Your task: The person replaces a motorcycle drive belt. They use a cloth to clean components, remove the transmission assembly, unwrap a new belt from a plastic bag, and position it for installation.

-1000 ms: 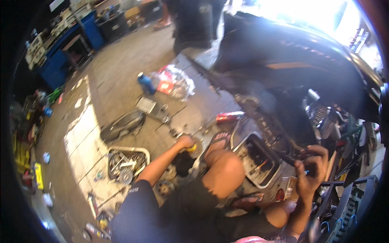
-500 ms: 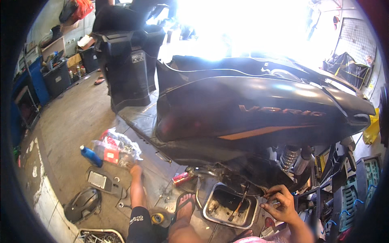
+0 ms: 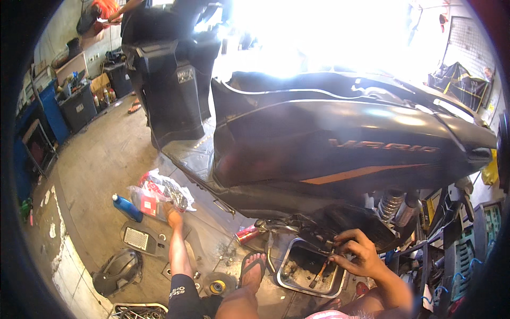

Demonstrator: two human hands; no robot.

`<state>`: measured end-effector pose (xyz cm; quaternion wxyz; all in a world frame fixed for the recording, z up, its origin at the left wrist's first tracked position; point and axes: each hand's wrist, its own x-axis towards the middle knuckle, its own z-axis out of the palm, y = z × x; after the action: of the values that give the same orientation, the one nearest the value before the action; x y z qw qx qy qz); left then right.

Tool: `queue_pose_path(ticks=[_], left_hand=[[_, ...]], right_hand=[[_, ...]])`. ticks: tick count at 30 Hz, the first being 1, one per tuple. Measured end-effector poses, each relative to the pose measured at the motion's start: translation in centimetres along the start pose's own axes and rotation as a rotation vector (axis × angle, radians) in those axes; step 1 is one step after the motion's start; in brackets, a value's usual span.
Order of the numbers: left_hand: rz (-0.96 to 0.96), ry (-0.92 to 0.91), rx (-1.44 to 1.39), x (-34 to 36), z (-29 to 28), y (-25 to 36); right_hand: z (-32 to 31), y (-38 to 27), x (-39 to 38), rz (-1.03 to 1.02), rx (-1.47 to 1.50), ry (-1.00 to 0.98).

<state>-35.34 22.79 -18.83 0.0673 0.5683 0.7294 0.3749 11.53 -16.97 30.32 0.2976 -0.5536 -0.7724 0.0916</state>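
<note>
My left hand (image 3: pixel 172 215) reaches into the clear plastic bags (image 3: pixel 172 189) with a red box (image 3: pixel 148 205), beside a blue bottle (image 3: pixel 127 207); its fingers are too indistinct to read. My right hand (image 3: pixel 356 252) is raised under the black scooter body (image 3: pixel 265 143), fingers curled in a pinch on something I cannot make out. Below it lies a metal tray (image 3: pixel 285 283) with a brush (image 3: pixel 319 276) in it. A red can (image 3: pixel 246 234) and a round part with a yellow centre (image 3: pixel 217 286) are on the tiles.
Blue cabinets and bins (image 3: pixel 74 109) line the left wall, where another person's arm (image 3: pixel 123 11) shows. Loose black covers (image 3: pixel 114 268) and a parts tray (image 3: pixel 121 311) lie at lower left. Tool racks (image 3: pixel 462 255) crowd the right, beside the shock absorber (image 3: pixel 393 204).
My view has lifted toward the scooter. My left hand has left the yellow-centred part and moved forward to the plastic bags. My right hand stays raised under the scooter.
</note>
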Motion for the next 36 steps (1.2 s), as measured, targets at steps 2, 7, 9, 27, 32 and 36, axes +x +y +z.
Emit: queue_pose_path(ticks=[2,7,9,27,32,36], left_hand=[[0.012,0.236,0.144,1.9,-3.7,0.4],[0.068,0.470,0.132,4.4,-13.5,10.3],[0.121,0.455,0.142,4.2,-18.8,13.8],[1.862,-0.588,-0.495,-20.2,-54.5,46.1],[1.954,-0.477,-0.589,-27.4,-50.4,51.4],[1.749,-0.281,-0.681,-28.4,-46.8,52.9]], right_hand=[[-0.3,-1.1,-0.5,-0.042,-0.001,0.019],[-2.4,-3.7,-3.8,-0.133,-0.085,0.005],[-3.1,-4.7,-5.5,-0.120,-0.096,0.013],[-6.0,-9.2,-11.5,-0.171,0.239,-0.133],[-4.7,-7.2,-15.2,-0.214,0.326,-0.345],[-6.2,-8.4,-16.0,0.580,0.889,-0.236]])
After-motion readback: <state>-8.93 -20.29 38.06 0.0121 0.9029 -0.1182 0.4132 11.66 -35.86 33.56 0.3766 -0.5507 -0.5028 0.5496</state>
